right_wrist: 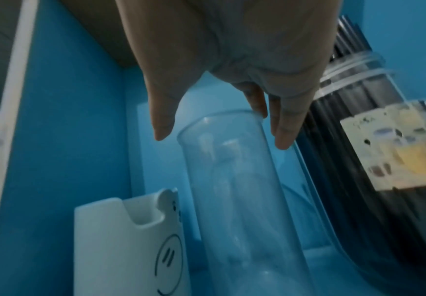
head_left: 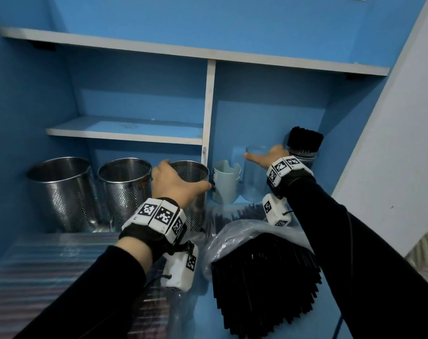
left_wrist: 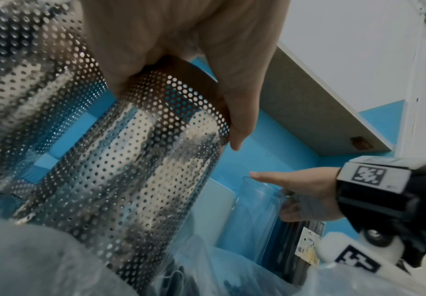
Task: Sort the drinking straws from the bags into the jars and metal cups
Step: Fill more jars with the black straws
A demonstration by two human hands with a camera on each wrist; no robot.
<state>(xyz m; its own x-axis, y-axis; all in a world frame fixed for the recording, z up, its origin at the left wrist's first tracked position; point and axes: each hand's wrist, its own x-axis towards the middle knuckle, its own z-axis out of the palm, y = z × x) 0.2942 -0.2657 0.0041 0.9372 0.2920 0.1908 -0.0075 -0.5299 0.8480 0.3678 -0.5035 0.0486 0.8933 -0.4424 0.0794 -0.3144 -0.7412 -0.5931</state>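
Both hands reach into the blue shelf. The left hand (head_left: 176, 182) grips the rim of a perforated metal cup (head_left: 195, 199), thumb on the near side and fingers curled over the far edge; the left wrist view shows the thumb pressed against the dotted wall. Two more metal cups (head_left: 61, 192) stand to its left, side by side. The right hand (head_left: 269, 156) hangs over an empty clear jar (head_left: 254, 177) with fingers straight and spread, fingertips (right_wrist: 285, 140) at the rim (whether they touch the glass cannot be told). Just right of that jar stands a second jar (head_left: 303, 148) packed with black straws. A pale cup (head_left: 226, 182) with a notched rim sits between the held metal cup and the clear jar. On the table in front lie an open bag of black straws (head_left: 264, 277) and, to the left, a bag of striped straws (head_left: 36, 265).
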